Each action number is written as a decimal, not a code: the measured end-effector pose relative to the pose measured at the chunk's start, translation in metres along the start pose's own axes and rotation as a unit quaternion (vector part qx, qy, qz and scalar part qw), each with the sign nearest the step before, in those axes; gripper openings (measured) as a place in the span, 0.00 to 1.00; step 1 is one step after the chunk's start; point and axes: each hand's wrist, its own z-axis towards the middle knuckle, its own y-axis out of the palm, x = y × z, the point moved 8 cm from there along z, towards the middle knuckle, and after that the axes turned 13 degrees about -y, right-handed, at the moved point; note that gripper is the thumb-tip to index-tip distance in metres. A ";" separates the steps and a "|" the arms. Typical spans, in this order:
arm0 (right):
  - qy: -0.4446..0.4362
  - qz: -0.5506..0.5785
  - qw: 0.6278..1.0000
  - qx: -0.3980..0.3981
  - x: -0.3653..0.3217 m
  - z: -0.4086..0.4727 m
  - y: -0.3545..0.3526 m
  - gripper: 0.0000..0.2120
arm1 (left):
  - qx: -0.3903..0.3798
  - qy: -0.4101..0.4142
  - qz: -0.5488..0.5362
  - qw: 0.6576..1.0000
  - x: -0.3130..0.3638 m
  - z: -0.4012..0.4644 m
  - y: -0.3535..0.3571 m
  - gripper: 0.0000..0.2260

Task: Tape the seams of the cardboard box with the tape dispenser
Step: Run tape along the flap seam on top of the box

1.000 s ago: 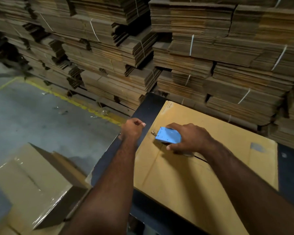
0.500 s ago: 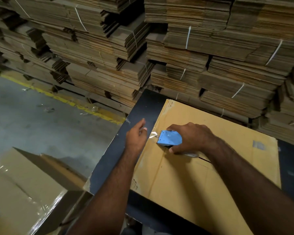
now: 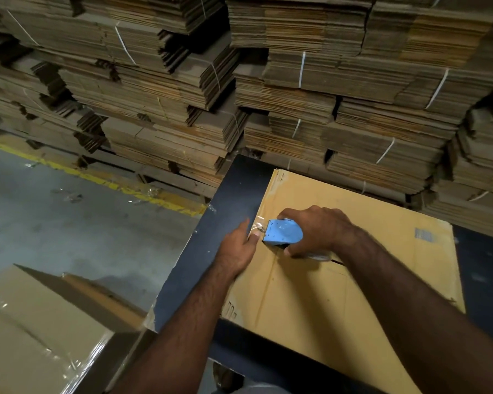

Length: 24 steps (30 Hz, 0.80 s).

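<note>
Right now, scene: a cardboard box (image 3: pixel 353 265) lies folded flat on a dark worktop (image 3: pixel 234 200), its near-left edge meeting the worktop's left side.
Worktop: matte black with scuffs, bare along its left strip and again past the box's right edge.
Right hand: the right hand (image 3: pixel 316 231) is curled over a blue tape dispenser (image 3: pixel 282 233), gripping it from above, with the dispenser's nose pressed down on the box near its left edge.
Tape: a clear strip (image 3: pixel 258 223) glints between the dispenser's nose and the box edge.
Left hand: the left hand (image 3: pixel 238 248) lies at the box's left edge with fingers fairly straight, thumb tip touching the tape just beside the dispenser; whether it pinches the strip I cannot tell.
Seam: a dark slit (image 3: pixel 336 261) in the box shows just right of the right hand.
Room: strapped stacks of flattened cartons (image 3: pixel 325 95) wall off the whole back.
Floor: grey concrete floor (image 3: pixel 69 228) to the left, crossed by a worn yellow line (image 3: pixel 154 197).
Near left: another brown carton (image 3: pixel 40 331) with shiny tape along its edge sits low beside the worktop.
</note>
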 end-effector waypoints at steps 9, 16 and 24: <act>0.017 -0.025 0.999 0.017 -0.003 -0.003 0.000 0.34 | 0.053 0.252 0.224 0.940 0.020 -0.030 0.009 0.31; -0.008 -0.023 0.999 0.023 -0.005 -0.006 0.006 0.39 | 0.078 0.261 0.231 0.934 0.018 -0.046 0.013 0.34; -0.032 0.050 0.998 0.028 0.003 -0.016 0.010 0.31 | 0.089 0.191 0.241 0.947 0.029 -0.040 0.015 0.33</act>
